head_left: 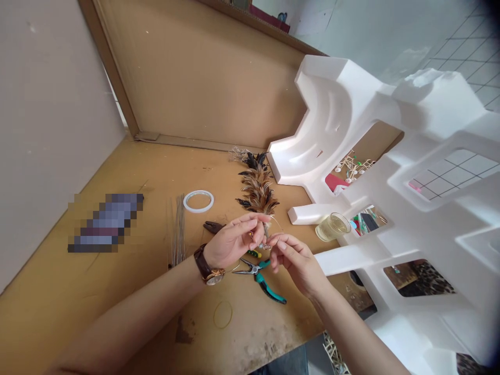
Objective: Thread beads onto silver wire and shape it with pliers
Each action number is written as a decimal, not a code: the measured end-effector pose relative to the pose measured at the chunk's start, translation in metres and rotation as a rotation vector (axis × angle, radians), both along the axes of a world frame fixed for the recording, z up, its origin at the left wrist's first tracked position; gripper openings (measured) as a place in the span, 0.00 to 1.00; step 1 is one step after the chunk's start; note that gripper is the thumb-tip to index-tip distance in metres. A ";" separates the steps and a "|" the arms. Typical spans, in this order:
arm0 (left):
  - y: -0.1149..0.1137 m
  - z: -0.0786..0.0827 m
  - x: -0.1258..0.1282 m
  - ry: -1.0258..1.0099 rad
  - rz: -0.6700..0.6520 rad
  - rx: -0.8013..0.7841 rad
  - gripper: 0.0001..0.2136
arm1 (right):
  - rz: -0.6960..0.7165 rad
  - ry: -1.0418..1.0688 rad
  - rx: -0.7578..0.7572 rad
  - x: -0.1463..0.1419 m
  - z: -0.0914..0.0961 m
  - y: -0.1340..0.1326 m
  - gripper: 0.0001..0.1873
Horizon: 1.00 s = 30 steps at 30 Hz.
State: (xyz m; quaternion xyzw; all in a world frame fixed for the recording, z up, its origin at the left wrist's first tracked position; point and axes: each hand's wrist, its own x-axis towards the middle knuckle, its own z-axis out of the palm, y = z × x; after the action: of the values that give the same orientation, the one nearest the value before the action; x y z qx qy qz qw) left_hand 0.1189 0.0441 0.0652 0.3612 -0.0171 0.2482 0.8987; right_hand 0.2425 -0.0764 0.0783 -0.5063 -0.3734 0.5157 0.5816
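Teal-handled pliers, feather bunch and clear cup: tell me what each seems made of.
Teal-handled pliers: grey metal head with a dull sheen; the smooth handles look like plastic or rubber.
Feather bunch: brown and black feathers with tapering, wispy tips; natural or synthetic, I cannot tell.
Clear cup: glass or hard plastic, smooth and glossy, as the wall is see-through and catches light.

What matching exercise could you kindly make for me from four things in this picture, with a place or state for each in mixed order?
Column 1
1. White ring-shaped roll
2. Brown-and-black feather bundle
3. Metal pliers with teal-and-black handles
4. Clear round drinking glass

Column 2
A. Holds pale yellowish liquid
B. Lies with its jaws open
C. Just right of the thin, straight grey wires
D. Directly beyond the left hand's fingers

Right pairs: 1-C, 2-D, 3-B, 4-A.
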 end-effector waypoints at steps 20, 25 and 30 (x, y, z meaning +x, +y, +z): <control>0.009 -0.001 0.000 0.123 0.042 0.127 0.13 | 0.298 -1.684 -0.340 0.004 -0.060 -0.042 0.43; 0.008 0.006 -0.005 0.247 0.082 0.298 0.12 | 0.367 -1.832 -0.285 -0.013 -0.052 -0.023 0.44; 0.007 0.015 -0.012 0.296 0.142 0.443 0.13 | 0.317 -1.745 -0.353 -0.009 -0.058 -0.018 0.22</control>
State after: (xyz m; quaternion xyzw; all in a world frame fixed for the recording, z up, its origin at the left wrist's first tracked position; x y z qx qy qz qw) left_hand 0.1064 0.0513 0.0800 0.5816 0.0860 0.2451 0.7709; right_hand 0.2334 -0.0948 0.0202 -0.7420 -0.6625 0.0723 -0.0724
